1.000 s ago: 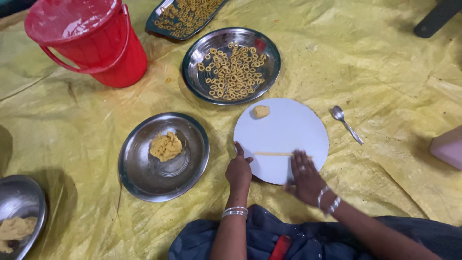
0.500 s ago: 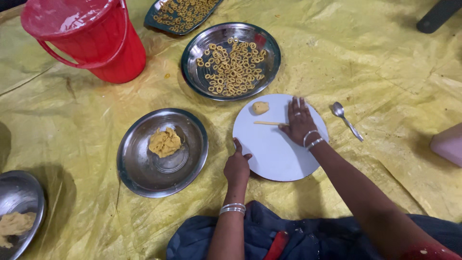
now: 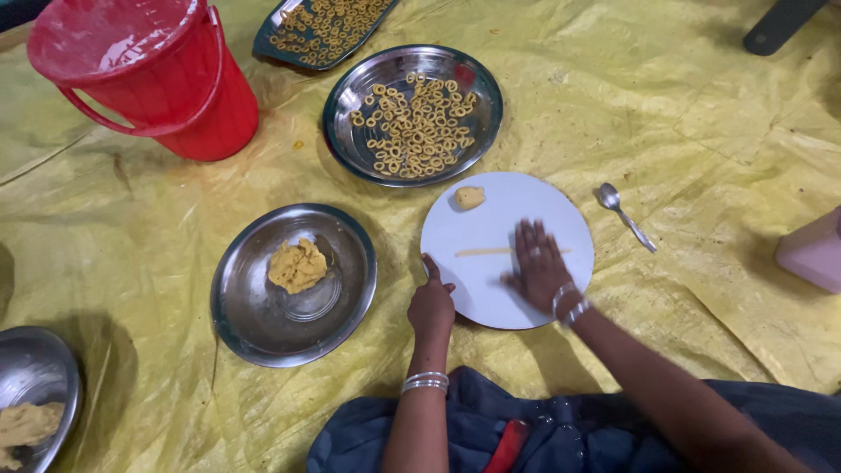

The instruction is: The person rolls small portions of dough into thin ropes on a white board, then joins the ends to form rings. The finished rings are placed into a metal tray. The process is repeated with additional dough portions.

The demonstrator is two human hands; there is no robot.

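1. My right hand [image 3: 539,267] lies flat and open, palm down, on the white round board [image 3: 491,289], fingers spread over the right end of a thin dough strand [image 3: 484,252]; it grips nothing, it only presses

2. To roll well I judge the palm should stay level and the pressure light and even, so the strand keeps one thickness and does not tear or flatten at the ends

3. My left hand [image 3: 431,302] sits at the board's 8 o'clock edge, fingers curled loosely with the thumb against the rim, steadying the board; it holds no dough

4. The strand is pale yellow, soft and narrow, lying across the board's middle from left to right; the board is smooth, matt and flat

5. At the board's 11 o'clock rests a small dough lump [image 3: 469,197], rough and blunt-cornered

6. At 3 o'clock, off the board, lies a steel spoon [image 3: 624,213], shiny, bowl upward

7. At 9 o'clock a shallow steel plate [image 3: 254,328] holds a crumbly dough mound [image 3: 298,264]

8. At 12 o'clock another steel plate [image 3: 350,96] carries many small dough rings [image 3: 416,127]

9. Further out at 10 o'clock stands a red plastic bucket [image 3: 149,74], glossy, with a handle

10. Everything sits on a creased yellow plastic sheet [image 3: 701,123]
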